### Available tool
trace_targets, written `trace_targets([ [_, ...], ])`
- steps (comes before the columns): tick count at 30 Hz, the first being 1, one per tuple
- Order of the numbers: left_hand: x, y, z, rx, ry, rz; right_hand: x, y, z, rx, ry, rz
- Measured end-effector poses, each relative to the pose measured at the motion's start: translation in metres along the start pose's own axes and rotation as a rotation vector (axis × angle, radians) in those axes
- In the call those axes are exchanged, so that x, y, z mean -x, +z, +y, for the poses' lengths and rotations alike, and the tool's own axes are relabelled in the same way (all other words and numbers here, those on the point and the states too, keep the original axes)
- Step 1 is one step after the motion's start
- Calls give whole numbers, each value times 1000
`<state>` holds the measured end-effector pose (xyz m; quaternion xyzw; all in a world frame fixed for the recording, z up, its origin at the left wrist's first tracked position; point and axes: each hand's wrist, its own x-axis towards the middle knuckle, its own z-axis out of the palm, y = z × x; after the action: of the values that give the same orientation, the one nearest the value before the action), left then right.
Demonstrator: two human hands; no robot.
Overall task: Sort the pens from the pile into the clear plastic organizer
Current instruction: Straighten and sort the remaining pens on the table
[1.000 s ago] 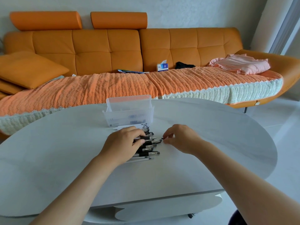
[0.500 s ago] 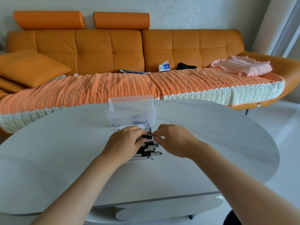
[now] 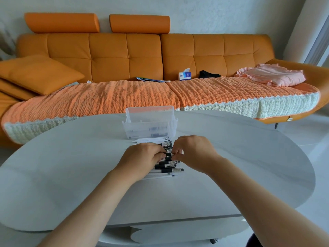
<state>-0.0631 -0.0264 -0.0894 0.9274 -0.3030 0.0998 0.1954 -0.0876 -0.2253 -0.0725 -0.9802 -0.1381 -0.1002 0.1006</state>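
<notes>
Pile of pens (image 3: 168, 166) lies mid-counter (image 3: 71, 166), just in front of the clear organizer (image 3: 135, 129) and almost touching its near wall. Dark shapes show through the plastic, probably a few pens already inside.

Left hand (image 3: 142, 158) lies on the pile's left side, fingers curled over the barrels. Right hand (image 3: 195, 153) meets it from the right, fingertips curled down and pinching a black-capped pen (image 3: 168, 154) near the top of the heap.

Judged step: picking out one pen, with most of the sorting yet to do.

Risks:
- The pens lie side by side and overlapping, so lifting one may drag its neighbours with it.
- Round barrels on a smooth counter will roll if the left hand lets go.
- The organizer looks light, so a knock could shove it back or tip it.
</notes>
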Motion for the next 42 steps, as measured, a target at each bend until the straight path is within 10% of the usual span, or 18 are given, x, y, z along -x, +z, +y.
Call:
trace_targets([
  [35,20,-31,-43,-221,-218,201,9,7,19,-55,152,1],
  [42,16,-16,-18,-167,66,286,6,12,3,-135,46,23],
])
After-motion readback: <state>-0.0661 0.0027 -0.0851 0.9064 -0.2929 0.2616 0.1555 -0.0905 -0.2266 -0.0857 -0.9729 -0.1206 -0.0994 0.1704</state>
